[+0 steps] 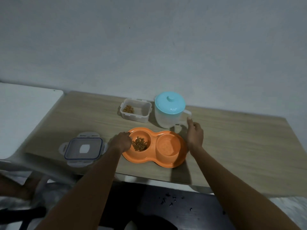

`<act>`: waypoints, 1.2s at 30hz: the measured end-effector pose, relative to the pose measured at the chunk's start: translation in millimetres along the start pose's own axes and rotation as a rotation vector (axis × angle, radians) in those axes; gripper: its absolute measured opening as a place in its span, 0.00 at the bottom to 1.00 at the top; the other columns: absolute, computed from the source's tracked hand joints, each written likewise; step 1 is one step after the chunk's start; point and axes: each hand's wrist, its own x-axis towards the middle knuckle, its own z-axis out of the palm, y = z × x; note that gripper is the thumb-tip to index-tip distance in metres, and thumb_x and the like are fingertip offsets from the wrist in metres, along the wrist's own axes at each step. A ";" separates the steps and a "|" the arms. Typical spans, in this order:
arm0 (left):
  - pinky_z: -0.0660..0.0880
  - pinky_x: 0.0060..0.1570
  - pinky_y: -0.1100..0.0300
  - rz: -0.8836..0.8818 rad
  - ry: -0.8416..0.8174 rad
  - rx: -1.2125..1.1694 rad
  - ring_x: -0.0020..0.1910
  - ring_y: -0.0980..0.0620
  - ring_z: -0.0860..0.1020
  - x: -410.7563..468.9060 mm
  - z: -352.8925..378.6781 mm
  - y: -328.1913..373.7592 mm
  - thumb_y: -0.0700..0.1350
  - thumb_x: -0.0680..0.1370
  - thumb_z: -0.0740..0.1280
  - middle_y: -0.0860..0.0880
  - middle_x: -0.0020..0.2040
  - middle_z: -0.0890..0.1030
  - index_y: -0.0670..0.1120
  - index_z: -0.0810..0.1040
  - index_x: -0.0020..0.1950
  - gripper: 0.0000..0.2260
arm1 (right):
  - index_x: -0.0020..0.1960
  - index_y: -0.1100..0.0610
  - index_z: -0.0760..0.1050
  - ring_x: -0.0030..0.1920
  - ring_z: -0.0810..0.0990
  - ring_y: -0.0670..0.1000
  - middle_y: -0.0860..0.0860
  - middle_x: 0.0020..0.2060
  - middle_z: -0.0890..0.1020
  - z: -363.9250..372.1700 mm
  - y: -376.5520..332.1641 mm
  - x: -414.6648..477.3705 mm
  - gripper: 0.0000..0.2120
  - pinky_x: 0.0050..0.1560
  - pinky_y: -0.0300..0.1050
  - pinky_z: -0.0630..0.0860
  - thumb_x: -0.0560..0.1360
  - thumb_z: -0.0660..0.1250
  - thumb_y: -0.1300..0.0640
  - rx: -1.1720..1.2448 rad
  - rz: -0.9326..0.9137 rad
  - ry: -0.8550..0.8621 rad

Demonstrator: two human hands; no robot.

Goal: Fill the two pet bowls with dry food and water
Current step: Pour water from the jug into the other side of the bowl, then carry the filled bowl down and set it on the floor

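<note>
An orange double pet bowl (153, 161) lies on the wooden table. Its left well holds dry kibble (139, 143); its right well (167, 145) looks bare. My left hand (122, 141) rests on the bowl's left rim, fingers curled over the edge. My right hand (195, 134) is at the bowl's right side, fingers reaching up to the handle of a clear water jug (168, 112) with a light blue lid. Behind the bowl stands an uncovered clear food container (135, 112) with a little kibble left in it.
The container's clip lid (83, 148) lies flat to the left of the bowl. A white surface (25, 113) adjoins the table on the left. The table's front edge (166, 181) runs just below the bowl, with dark floor and scattered specks beneath.
</note>
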 end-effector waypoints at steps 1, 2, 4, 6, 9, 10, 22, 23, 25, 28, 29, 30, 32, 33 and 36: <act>0.72 0.62 0.48 -0.017 0.000 -0.020 0.61 0.39 0.76 -2.9 -1.8 2.2 0.50 0.82 0.55 0.41 0.65 0.76 0.49 0.74 0.69 0.18 | 0.57 0.51 0.79 0.56 0.80 0.56 0.54 0.55 0.82 -3.6 14.1 -7.4 0.29 0.62 0.59 0.76 0.74 0.58 0.28 -0.068 0.012 -0.022; 0.71 0.63 0.48 -0.024 0.007 -0.037 0.62 0.38 0.75 -4.4 -2.2 3.7 0.50 0.82 0.55 0.41 0.65 0.76 0.49 0.73 0.69 0.18 | 0.57 0.51 0.80 0.57 0.81 0.58 0.55 0.55 0.83 -6.5 29.4 -13.0 0.32 0.62 0.59 0.76 0.72 0.57 0.27 -0.139 0.024 -0.058; 0.70 0.64 0.48 -0.051 0.028 -0.090 0.64 0.38 0.74 -10.7 -2.9 6.8 0.50 0.82 0.56 0.41 0.67 0.75 0.48 0.73 0.70 0.18 | 0.58 0.52 0.82 0.56 0.82 0.58 0.56 0.56 0.83 -11.4 54.3 -24.8 0.34 0.61 0.58 0.77 0.71 0.54 0.28 -0.223 0.021 -0.122; 0.70 0.64 0.49 -0.079 0.091 -0.184 0.64 0.37 0.74 -21.4 -1.2 8.9 0.51 0.82 0.58 0.39 0.66 0.76 0.45 0.75 0.68 0.19 | 0.52 0.52 0.82 0.51 0.82 0.57 0.55 0.52 0.83 -17.3 63.1 -39.9 0.26 0.56 0.56 0.79 0.76 0.56 0.34 -0.245 -0.001 -0.138; 0.71 0.60 0.50 -0.125 0.201 -0.396 0.59 0.36 0.77 -42.2 1.8 9.1 0.52 0.80 0.63 0.37 0.57 0.81 0.40 0.81 0.58 0.17 | 0.45 0.52 0.78 0.47 0.82 0.56 0.53 0.43 0.83 -21.2 63.5 -53.1 0.13 0.51 0.53 0.78 0.80 0.63 0.45 -0.231 -0.006 -0.135; 0.72 0.59 0.50 -0.136 0.222 -0.452 0.59 0.36 0.78 -48.7 2.8 9.0 0.51 0.80 0.63 0.37 0.56 0.81 0.39 0.81 0.58 0.17 | 0.45 0.52 0.78 0.47 0.82 0.55 0.52 0.43 0.84 -20.7 64.0 -54.3 0.11 0.51 0.53 0.79 0.80 0.65 0.46 -0.225 0.008 -0.144; 0.75 0.57 0.51 -0.204 0.213 -0.676 0.55 0.39 0.79 -80.5 -3.0 23.6 0.50 0.73 0.69 0.41 0.54 0.84 0.44 0.85 0.51 0.13 | 0.58 0.57 0.81 0.53 0.79 0.54 0.53 0.51 0.83 -37.2 72.8 -67.5 0.12 0.56 0.52 0.76 0.80 0.69 0.51 0.026 0.136 -0.108; 0.74 0.54 0.54 -0.210 0.223 -0.687 0.54 0.40 0.79 -85.0 -1.3 28.5 0.50 0.73 0.70 0.41 0.53 0.84 0.45 0.86 0.51 0.12 | 0.60 0.58 0.81 0.54 0.80 0.55 0.54 0.53 0.83 -42.8 74.9 -68.4 0.14 0.59 0.53 0.77 0.79 0.70 0.50 0.057 0.155 -0.101; 0.69 0.48 0.58 -0.225 0.246 -0.747 0.53 0.42 0.79 -98.5 1.3 44.7 0.48 0.74 0.70 0.43 0.52 0.84 0.44 0.86 0.53 0.11 | 0.62 0.59 0.80 0.56 0.80 0.56 0.54 0.55 0.83 -59.5 79.4 -68.9 0.17 0.60 0.55 0.78 0.78 0.71 0.50 0.124 0.184 -0.083; 0.69 0.49 0.58 -0.187 0.279 -0.837 0.49 0.45 0.78 -124.7 8.6 80.3 0.48 0.74 0.71 0.46 0.50 0.84 0.46 0.85 0.54 0.12 | 0.64 0.59 0.79 0.56 0.81 0.56 0.54 0.54 0.83 -97.3 88.2 -67.5 0.19 0.59 0.54 0.79 0.77 0.72 0.50 0.210 0.194 -0.044; 0.70 0.49 0.58 -0.171 0.286 -0.843 0.49 0.46 0.78 -132.7 12.4 92.8 0.48 0.73 0.71 0.47 0.49 0.84 0.46 0.85 0.54 0.12 | 0.64 0.59 0.79 0.56 0.82 0.57 0.54 0.55 0.83 -110.7 91.2 -66.0 0.20 0.60 0.56 0.80 0.77 0.73 0.49 0.234 0.193 -0.030; 0.70 0.49 0.57 -0.157 0.295 -0.842 0.51 0.45 0.79 -141.1 15.8 105.7 0.49 0.73 0.71 0.47 0.49 0.84 0.47 0.85 0.55 0.12 | 0.64 0.59 0.79 0.56 0.82 0.57 0.54 0.55 0.84 -124.3 93.9 -64.9 0.21 0.61 0.58 0.80 0.76 0.73 0.49 0.249 0.198 -0.012; 0.68 0.49 0.58 -0.121 0.309 -0.836 0.50 0.46 0.78 -161.6 30.7 140.7 0.50 0.73 0.71 0.48 0.50 0.84 0.48 0.85 0.55 0.12 | 0.64 0.59 0.79 0.56 0.83 0.59 0.55 0.55 0.85 -166.1 104.4 -61.1 0.23 0.60 0.61 0.81 0.74 0.74 0.47 0.291 0.204 0.013; 0.68 0.49 0.58 -0.099 0.314 -0.836 0.49 0.47 0.77 -172.5 37.6 159.3 0.50 0.73 0.71 0.48 0.50 0.84 0.49 0.85 0.54 0.12 | 0.63 0.58 0.80 0.56 0.83 0.59 0.56 0.55 0.85 -187.3 111.2 -57.2 0.25 0.60 0.62 0.81 0.72 0.74 0.45 0.312 0.195 0.024; 0.76 0.54 0.55 -0.049 0.304 -0.865 0.50 0.47 0.80 -205.1 66.4 218.9 0.51 0.71 0.72 0.49 0.50 0.86 0.50 0.86 0.53 0.12 | 0.61 0.58 0.81 0.56 0.84 0.59 0.56 0.53 0.86 -262.5 127.6 -45.9 0.25 0.57 0.60 0.83 0.69 0.75 0.44 0.361 0.176 0.065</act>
